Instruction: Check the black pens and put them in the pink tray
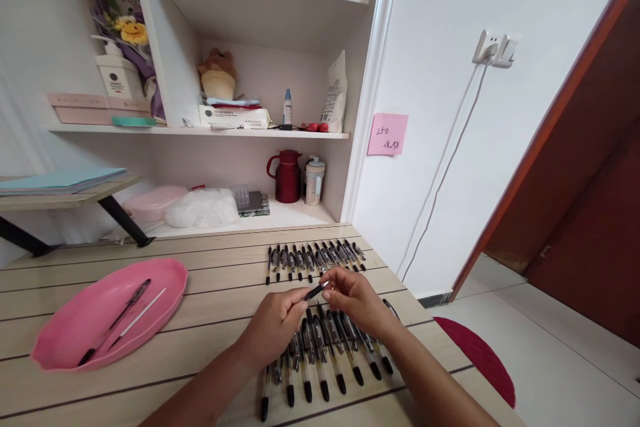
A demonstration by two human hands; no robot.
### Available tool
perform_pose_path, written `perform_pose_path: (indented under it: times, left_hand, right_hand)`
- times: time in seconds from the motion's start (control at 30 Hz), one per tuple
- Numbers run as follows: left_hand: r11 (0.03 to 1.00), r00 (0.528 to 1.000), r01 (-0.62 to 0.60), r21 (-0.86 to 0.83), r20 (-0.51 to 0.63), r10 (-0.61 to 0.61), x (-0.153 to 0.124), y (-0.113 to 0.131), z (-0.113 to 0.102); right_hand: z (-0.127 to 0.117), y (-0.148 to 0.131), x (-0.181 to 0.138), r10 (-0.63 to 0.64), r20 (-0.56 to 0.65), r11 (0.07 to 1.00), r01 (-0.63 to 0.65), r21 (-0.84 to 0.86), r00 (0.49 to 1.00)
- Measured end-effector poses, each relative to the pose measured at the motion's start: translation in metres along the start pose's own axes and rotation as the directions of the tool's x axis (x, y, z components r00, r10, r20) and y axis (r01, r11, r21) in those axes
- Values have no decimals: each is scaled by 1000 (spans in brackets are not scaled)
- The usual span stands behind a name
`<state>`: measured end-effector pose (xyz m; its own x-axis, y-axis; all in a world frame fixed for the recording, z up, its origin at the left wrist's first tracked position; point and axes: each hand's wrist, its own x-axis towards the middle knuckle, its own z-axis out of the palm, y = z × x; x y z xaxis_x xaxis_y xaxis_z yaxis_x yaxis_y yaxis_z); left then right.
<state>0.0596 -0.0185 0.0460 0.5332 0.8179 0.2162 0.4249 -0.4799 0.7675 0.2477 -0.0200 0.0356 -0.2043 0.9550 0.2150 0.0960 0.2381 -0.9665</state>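
Between my two hands is a black pen (315, 291) with a silvery tip, held level above the table. My left hand (277, 321) is closed, its thumb and fingers pinching the pen's left end. My right hand (359, 300) pinches the tip end. Beneath both hands lies a near row of pens with black ends (324, 389), side by side and partly hidden by my hands. Farther back is a second row of pens (301, 263). At the left, a pink scalloped tray (55, 343) holds one black pen (123, 310) and a thin white pen refill (143, 313).
Behind the wooden table (220, 267) stands a white shelf unit with a red jug (288, 177), a pale cup (314, 181) and a plastic bag (203, 208). A small raised stand (70, 197) carries blue paper at the left. A red stool (475, 357) sits beyond the right edge.
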Motion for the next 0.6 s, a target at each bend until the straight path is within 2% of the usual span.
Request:
perform_pose_path:
  times: [0.27, 0.37, 0.43, 0.5, 0.53, 0.6]
  left_hand:
    - [998, 999, 31, -60, 31, -30, 0, -2, 0]
    - [997, 998, 50, -66, 37, -47, 0, -3, -2]
    - [996, 997, 70, -60, 23, -69, 0, -5, -3]
    - [995, 996, 90, -53, 8, -90, 1, -7, -4]
    - [994, 995, 97, -49, 4, -97, 1, -8, -4]
    - [994, 995, 101, -43, -2, -101, 2, -10, -4]
  right_hand:
    - [1, 0, 0, -20, 39, 999, 21, -26, 999]
    - [-13, -7, -2, -1, 21, 990, 4, -140, 1000]
    - [-31, -14, -4, 15, -82, 953, -39, -300, 997]
    - [-54, -16, -7, 20, -236, 846, -142, -514, 972]
    - [-65, -16, -9, 34, -290, 747, -217, -629, 956]
    - [-82, -10, -15, 128, -367, 486, -381, -786, 921]
